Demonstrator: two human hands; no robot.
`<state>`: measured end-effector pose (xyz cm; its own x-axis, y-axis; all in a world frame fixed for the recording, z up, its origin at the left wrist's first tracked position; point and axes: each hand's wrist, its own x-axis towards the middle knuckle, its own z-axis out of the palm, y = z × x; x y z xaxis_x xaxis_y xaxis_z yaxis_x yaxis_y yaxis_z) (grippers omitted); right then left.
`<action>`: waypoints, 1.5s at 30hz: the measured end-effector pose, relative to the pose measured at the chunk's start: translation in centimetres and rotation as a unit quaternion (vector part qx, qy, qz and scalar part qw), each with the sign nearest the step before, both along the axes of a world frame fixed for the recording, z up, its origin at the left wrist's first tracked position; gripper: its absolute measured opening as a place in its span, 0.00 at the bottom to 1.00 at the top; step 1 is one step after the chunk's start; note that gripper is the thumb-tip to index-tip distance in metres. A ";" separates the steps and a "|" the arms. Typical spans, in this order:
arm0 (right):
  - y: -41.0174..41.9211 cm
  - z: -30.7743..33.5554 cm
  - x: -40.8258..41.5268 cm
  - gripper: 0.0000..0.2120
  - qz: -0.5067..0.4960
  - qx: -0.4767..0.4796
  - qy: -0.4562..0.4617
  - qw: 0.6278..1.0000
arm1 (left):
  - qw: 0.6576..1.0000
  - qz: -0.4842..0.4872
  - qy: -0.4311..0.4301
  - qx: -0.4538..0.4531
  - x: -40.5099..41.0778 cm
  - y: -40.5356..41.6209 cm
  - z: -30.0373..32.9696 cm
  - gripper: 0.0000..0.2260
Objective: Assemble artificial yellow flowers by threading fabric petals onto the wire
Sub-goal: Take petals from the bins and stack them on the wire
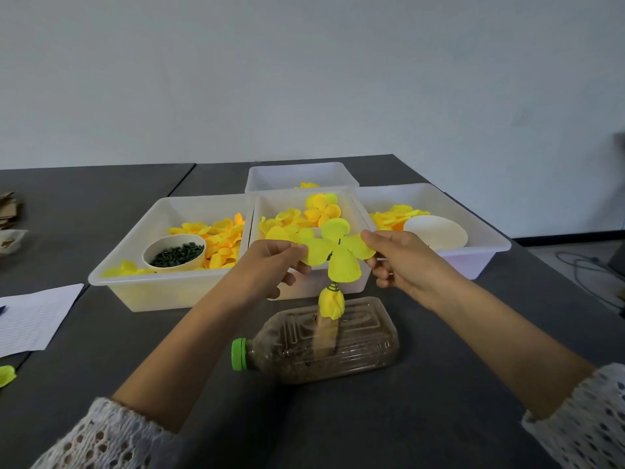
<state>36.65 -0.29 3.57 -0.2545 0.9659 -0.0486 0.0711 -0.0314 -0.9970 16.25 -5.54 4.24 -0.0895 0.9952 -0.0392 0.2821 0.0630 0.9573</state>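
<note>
A lined sheet of paper [32, 316] lay at the dark table's [439, 418] left edge, brown cardboard scraps [10, 211] sat farther back on that side, cables [588, 265] trailed across the floor at right, and a pale wall [304, 79] stood behind

Both hands, left hand [277, 262] and right hand [402, 262], pinched a four-lobed yellow petal piece [338, 253] between them, above a lying bottle [321, 343].

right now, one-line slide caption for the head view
Both hands, left and right, pinch a four-lobed yellow fabric petal above a sand-filled plastic bottle.
</note>
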 end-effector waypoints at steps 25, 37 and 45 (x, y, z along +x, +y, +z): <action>-0.2 -3.8 0.8 0.13 0.035 0.024 -0.203 0.978 | 0.969 -0.114 0.211 -0.057 -1.2 0.6 -2.6 0.18; 0.3 -2.8 3.0 0.17 -0.032 0.050 -0.199 0.978 | 0.874 0.041 0.483 0.032 -4.3 6.9 -0.1 0.21; -0.4 -3.0 4.1 0.13 -0.007 0.026 -0.209 0.977 | 0.845 -0.033 0.534 0.012 -3.1 10.6 -2.3 0.23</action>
